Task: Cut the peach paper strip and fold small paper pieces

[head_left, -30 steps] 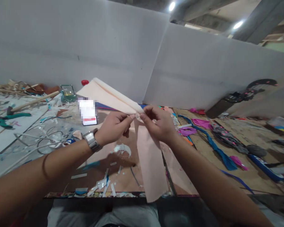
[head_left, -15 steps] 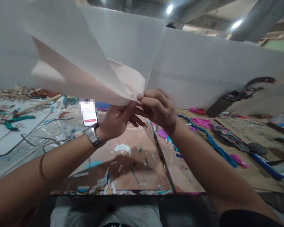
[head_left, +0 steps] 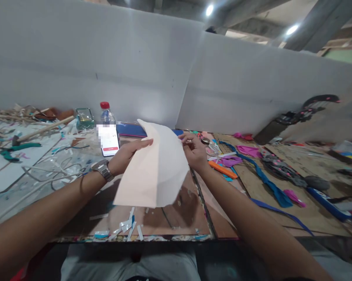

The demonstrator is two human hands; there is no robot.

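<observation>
A sheet of pale paper [head_left: 141, 171], cream on one side and white where it curls over at the right, hangs between my hands above the table. My left hand [head_left: 126, 154], with a metal watch [head_left: 102, 170] at the wrist, grips its left edge, thumb and fingers along the cream face. At the upper right edge my right hand [head_left: 194, 150] pinches the paper between curled fingertips. The sheet's lower end hangs free towards me. It hides the middle of the work board [head_left: 190, 214].
A lit phone [head_left: 108, 141] leans by a red-capped bottle [head_left: 105, 111]. Left lie green-handled pliers [head_left: 20, 148], sticks and a white cable [head_left: 44, 177]. Right are an orange cutter [head_left: 223, 169], a blue strip [head_left: 260, 171] and pink scraps [head_left: 249, 151]. White panels [head_left: 120, 66] stand behind.
The paper has swung down from the upper left and now hangs towards me. My hands, close together before, have moved apart to its two sides.
</observation>
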